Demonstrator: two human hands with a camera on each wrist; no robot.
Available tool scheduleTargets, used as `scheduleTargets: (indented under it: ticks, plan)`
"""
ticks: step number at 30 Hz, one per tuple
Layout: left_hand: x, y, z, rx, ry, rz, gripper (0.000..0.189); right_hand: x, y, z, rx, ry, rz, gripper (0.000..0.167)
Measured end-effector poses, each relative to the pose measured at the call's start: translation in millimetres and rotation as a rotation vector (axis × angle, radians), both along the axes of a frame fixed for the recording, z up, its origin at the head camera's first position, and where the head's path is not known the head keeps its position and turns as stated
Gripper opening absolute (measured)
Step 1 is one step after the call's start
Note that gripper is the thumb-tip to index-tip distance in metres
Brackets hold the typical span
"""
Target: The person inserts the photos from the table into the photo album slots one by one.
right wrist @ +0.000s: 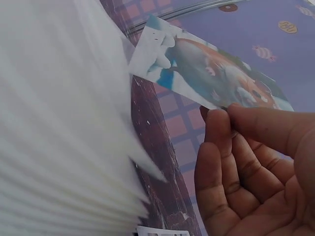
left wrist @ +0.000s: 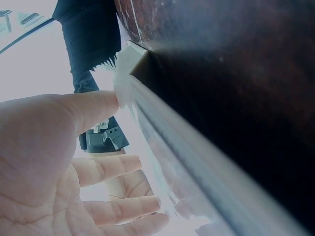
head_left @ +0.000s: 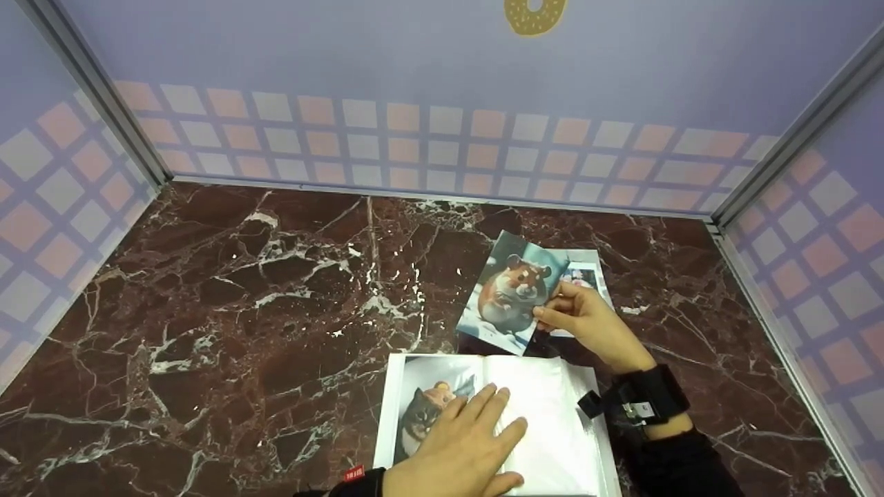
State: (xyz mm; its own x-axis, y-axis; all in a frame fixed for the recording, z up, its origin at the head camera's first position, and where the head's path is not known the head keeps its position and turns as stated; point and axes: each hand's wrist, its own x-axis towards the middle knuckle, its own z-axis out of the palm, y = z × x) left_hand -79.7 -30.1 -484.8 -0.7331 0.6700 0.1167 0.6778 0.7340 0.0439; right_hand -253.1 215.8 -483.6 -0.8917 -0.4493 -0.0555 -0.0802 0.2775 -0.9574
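Observation:
An open photo album (head_left: 539, 428) lies at the front of the table, with a cat picture (head_left: 421, 407) in its left page and a blank, glossy sleeve on the right. My left hand (head_left: 463, 442) rests across the middle of the album, fingers spread; in the left wrist view its fingertips lie at the pages. Between thumb and fingers, my right hand (head_left: 587, 321) pinches a hamster photo (head_left: 507, 304) by its right edge, tilted above the album's far edge. The right wrist view shows the same photo (right wrist: 206, 73) beside the fanned album pages (right wrist: 64, 128).
Partly covered by the right hand and the hamster photo, another picture (head_left: 587, 266) with a pale border lies on the dark marbled table (head_left: 276, 310). Purple checked panels (head_left: 414, 131) wall the table at the back and both sides.

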Motion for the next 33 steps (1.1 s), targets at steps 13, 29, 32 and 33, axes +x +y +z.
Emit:
scheduleTargets:
  ticks: [13,29,32,33]
  plan:
    - [0.4,-0.2,0.1,-0.004,0.008,-0.004,0.062,-1.2,-2,-3.8,-0.021,0.014,-0.002,0.033]
    - [-0.5,0.4,1.3,-0.027,-0.079,0.008,0.063,-2.4,6,-2.3,0.06,0.003,0.014,0.021]
    - [-1.1,0.6,1.1,-0.021,-0.112,0.008,0.063,-2.7,9,-1.2,0.103,0.03,0.019,0.023]
    - [-1.1,0.6,1.0,-0.019,-0.12,0.01,0.063,-2.7,10,-0.8,0.115,0.04,0.024,0.024]
